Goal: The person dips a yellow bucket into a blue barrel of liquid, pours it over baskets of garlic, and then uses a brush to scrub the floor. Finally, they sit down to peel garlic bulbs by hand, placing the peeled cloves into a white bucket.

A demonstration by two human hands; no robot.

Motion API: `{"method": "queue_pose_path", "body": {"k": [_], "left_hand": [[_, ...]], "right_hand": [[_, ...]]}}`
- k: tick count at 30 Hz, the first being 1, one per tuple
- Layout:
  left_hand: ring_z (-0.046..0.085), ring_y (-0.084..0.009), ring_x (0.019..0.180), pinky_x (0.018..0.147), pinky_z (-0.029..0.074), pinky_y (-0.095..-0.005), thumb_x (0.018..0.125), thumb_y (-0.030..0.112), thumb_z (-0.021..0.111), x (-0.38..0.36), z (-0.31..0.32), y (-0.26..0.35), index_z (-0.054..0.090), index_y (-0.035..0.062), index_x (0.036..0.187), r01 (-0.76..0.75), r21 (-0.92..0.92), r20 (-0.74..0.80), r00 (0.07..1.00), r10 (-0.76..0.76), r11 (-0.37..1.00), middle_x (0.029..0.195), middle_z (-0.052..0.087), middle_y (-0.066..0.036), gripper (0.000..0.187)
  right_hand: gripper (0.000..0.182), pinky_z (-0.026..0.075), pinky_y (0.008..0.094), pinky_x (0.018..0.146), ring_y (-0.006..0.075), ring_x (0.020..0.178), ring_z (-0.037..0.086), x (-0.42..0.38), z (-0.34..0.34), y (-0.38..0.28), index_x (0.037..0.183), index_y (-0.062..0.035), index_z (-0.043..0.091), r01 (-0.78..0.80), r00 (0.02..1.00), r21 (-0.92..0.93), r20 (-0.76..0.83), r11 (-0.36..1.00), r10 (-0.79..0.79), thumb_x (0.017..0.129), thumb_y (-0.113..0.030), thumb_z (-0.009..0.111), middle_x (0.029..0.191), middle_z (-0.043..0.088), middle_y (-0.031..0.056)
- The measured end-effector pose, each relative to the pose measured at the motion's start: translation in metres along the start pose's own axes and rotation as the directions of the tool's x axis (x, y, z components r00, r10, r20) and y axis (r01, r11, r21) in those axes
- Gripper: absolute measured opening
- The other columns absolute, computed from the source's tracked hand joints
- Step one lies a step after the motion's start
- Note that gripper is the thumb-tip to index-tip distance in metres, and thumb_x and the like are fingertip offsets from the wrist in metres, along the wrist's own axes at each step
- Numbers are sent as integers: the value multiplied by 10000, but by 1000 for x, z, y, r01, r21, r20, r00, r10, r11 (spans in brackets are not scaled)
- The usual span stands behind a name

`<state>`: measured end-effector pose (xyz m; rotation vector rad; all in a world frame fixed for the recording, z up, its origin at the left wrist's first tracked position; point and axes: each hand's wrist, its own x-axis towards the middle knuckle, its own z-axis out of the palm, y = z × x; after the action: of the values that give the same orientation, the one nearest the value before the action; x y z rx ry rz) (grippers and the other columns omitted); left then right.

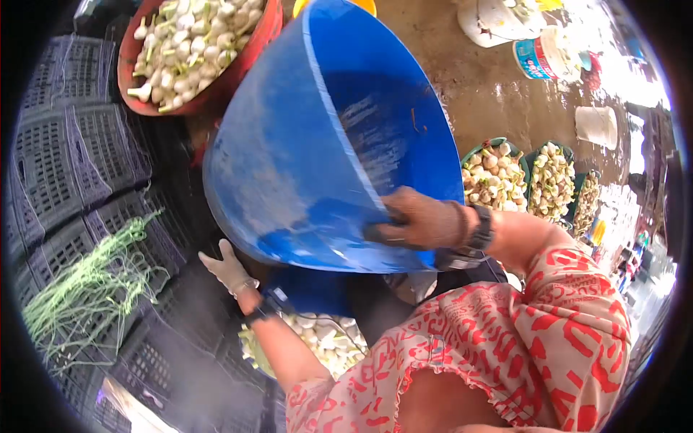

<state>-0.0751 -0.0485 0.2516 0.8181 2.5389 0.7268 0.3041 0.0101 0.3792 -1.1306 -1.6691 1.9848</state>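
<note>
A large blue plastic tub is tipped on its side in front of me, its mouth facing right; a little debris clings to the inside. My right hand is closed on the lower part of its rim. Just below the tub's base, at the left, my left hand wears a pale glove, thumb and fingers apart, with nothing in it. Under my left forearm, garlic bulbs fill a container partly hidden by my arm and body.
A red tub heaped with garlic stands at the upper left. Black crates line the left side, with a bundle of green string lying on them. Garlic-filled containers stand at right, and white buckets beyond.
</note>
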Motion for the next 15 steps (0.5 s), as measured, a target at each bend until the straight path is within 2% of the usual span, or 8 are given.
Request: {"method": "queue_pose_path", "body": {"k": [2,4,6,8,10,11,13,15], "left_hand": [[417,-329,1218,1021,318,-378,829,450,598,53,37,-79,348,-98,1311,-40,136,-28,999,44,990,1318,427,-248,772],[493,-279,1126,953,390,-396,878,415,550,49,60,-88,402,-70,1285,357,-424,582,811,-52,832,1260,494,-171,650],[551,-258,1000,877,434,-382,895,453,508,26,55,-49,508,-66,1177,380,-370,490,855,-170,848,1143,567,-135,591],[559,-264,966,858,442,-378,898,473,492,10,51,-29,542,-71,1115,572,-400,512,788,-343,716,1099,585,-140,588],[542,-277,1012,874,431,-373,902,458,488,-18,33,-35,545,-83,1105,250,-231,406,903,-140,940,1139,564,-159,581],[542,-265,1004,876,425,-372,904,424,511,-33,38,-39,551,-90,1093,371,-475,411,895,-172,798,1102,578,-149,548],[565,-266,942,841,445,-388,905,355,539,-73,21,10,558,-97,1065,511,-484,334,858,-390,711,1032,600,-132,480],[595,-276,836,778,484,-412,904,250,533,-104,18,66,544,-137,1026,384,-473,264,920,-288,793,983,597,-178,406]], "right_hand": [[281,478,366,661,211,685,604,-22,-10,12,1062,0,589,65,994,-16,-83,998,-66,844,-176,592,803,651,150],[268,477,356,662,176,687,596,-36,-17,12,1053,-6,600,95,979,-32,-176,995,-99,859,-190,584,811,659,138],[267,474,347,699,135,728,581,-21,-29,-7,1040,-7,610,-153,980,145,-106,978,169,878,-217,581,848,667,134],[293,473,376,729,258,765,627,-3,-17,6,1040,5,603,232,951,-11,-208,973,-229,867,-231,587,873,648,210],[302,472,384,743,309,777,620,-15,-32,-11,1043,15,597,215,967,-21,-136,976,-216,868,-231,579,886,637,230],[302,472,384,743,309,777,620,-22,-56,-7,1043,15,597,232,958,-26,-169,972,-234,868,-231,579,886,637,230],[302,469,351,749,232,808,614,-45,-110,6,1065,-3,599,82,987,98,-144,992,-68,878,-239,590,918,648,194],[306,492,342,782,262,810,623,-56,-186,42,1021,-1,632,277,914,-46,-296,960,-278,865,-259,584,916,669,154]]}}
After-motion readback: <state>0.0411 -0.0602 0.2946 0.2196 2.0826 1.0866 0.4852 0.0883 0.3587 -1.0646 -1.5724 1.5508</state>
